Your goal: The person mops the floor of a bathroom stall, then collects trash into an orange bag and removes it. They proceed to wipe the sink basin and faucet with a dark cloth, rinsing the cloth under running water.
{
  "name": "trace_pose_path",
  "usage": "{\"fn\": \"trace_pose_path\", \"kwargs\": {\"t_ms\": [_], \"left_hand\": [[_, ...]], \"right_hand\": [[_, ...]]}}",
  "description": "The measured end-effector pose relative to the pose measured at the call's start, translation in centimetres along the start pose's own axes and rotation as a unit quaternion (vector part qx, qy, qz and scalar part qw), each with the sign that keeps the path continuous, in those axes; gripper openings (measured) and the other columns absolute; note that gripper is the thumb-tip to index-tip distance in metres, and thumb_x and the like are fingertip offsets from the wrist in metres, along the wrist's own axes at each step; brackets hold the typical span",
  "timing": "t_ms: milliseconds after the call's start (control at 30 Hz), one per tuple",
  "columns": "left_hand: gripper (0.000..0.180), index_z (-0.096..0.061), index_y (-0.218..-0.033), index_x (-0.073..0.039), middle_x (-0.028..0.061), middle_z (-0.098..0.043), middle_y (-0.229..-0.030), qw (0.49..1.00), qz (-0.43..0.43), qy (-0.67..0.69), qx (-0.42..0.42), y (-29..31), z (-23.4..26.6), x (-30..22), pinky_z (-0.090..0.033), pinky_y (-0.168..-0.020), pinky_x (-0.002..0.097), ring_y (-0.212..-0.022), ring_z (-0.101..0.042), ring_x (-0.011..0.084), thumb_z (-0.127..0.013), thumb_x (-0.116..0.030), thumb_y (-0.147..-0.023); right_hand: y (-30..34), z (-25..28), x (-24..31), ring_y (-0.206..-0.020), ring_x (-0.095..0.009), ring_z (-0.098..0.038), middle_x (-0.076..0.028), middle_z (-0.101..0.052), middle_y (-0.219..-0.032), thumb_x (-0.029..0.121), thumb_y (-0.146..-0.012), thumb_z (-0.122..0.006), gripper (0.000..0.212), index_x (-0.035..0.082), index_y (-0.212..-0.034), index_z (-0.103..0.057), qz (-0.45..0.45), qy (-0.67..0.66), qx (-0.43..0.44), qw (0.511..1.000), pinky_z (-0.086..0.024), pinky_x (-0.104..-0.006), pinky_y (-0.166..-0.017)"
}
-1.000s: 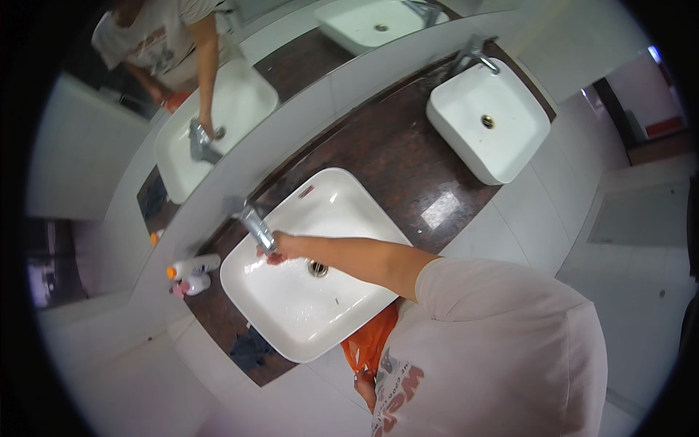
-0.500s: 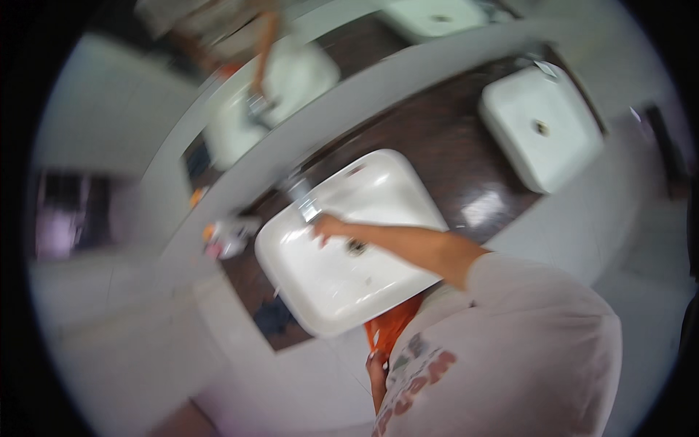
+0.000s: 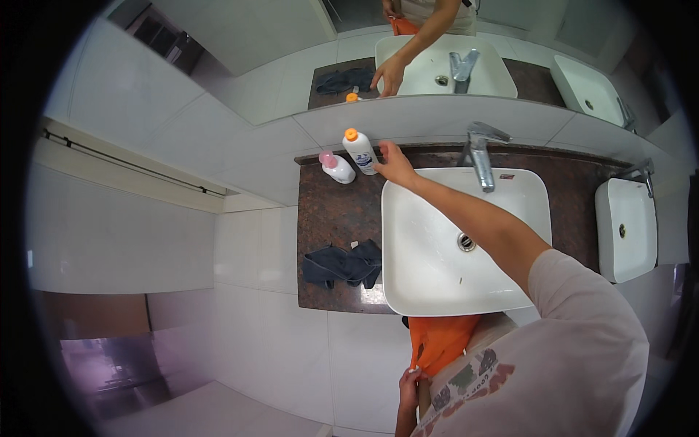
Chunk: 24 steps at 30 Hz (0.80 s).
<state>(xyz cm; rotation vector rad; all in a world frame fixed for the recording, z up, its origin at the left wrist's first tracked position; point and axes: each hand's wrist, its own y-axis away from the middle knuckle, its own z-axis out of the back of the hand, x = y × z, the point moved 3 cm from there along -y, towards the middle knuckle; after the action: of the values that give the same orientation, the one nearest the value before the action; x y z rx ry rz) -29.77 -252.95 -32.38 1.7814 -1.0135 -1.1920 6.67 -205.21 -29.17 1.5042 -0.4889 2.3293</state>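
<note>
Countertop: made of dark, speckled reddish-brown stone
Main basin: white, taken as the clock's centre
Tap: mounted at 12 o'clock, behind the basin
Orange-capped bottle: white, stood at 10 o'clock
Pink-topped bottle: white, placed just beside it
Dark cloth: crumpled, laid at 9 o'clock
Second basin: white, set at 3 o'clock

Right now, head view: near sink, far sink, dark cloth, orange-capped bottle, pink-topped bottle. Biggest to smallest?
1. Near sink
2. Far sink
3. Dark cloth
4. Orange-capped bottle
5. Pink-topped bottle, only a little smaller
</note>
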Motion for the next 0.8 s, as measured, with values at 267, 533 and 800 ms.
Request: {"fn": "trace_pose_path", "kwargs": {"t_ms": [267,533,800], "left_hand": [[0.016,-0.056,-0.096,0.002,0.0112,-0.063,-0.072,0.999,-0.038,0.026,-0.024,-0.2,3.4,0.5,-0.052,-0.066,0.0349,-0.067,-0.063,0.0226,-0.059,-0.012,-0.088],[0.016,-0.055,-0.099,-0.001,0.0102,-0.063,-0.070,0.999,-0.027,0.021,-0.027,1.2,7.0,-0.9,-0.051,-0.064,0.0334,-0.064,-0.061,0.0213,-0.059,-0.013,-0.089],[0.016,-0.054,-0.098,-0.002,0.0094,-0.061,-0.070,1.000,0.006,-0.018,0.023,-0.2,7.8,-2.6,-0.052,-0.062,0.0335,-0.062,-0.060,0.0208,-0.059,-0.015,-0.090]], "right_hand": [[-6.7,-4.9,-4.7,-0.119,-0.029,-0.057,-0.016,-0.060,-0.125,0.016,-0.076,-0.081,0.070,0.004,-0.133,-0.043,-0.009,-0.037,0.006,0.999,-0.043,-0.0397,-0.102],[5.2,4.9,10.0,-0.112,-0.023,-0.061,-0.011,-0.064,-0.117,0.024,-0.086,-0.075,0.057,0.002,-0.130,-0.046,0.075,-0.158,0.061,0.983,-0.048,-0.0385,-0.099],[11.5,23.8,8.1,-0.101,-0.023,-0.067,-0.014,-0.065,-0.114,0.025,-0.089,-0.068,0.047,0.001,-0.124,-0.048,0.009,-0.143,-0.058,0.988,-0.054,-0.0365,-0.090]]}}
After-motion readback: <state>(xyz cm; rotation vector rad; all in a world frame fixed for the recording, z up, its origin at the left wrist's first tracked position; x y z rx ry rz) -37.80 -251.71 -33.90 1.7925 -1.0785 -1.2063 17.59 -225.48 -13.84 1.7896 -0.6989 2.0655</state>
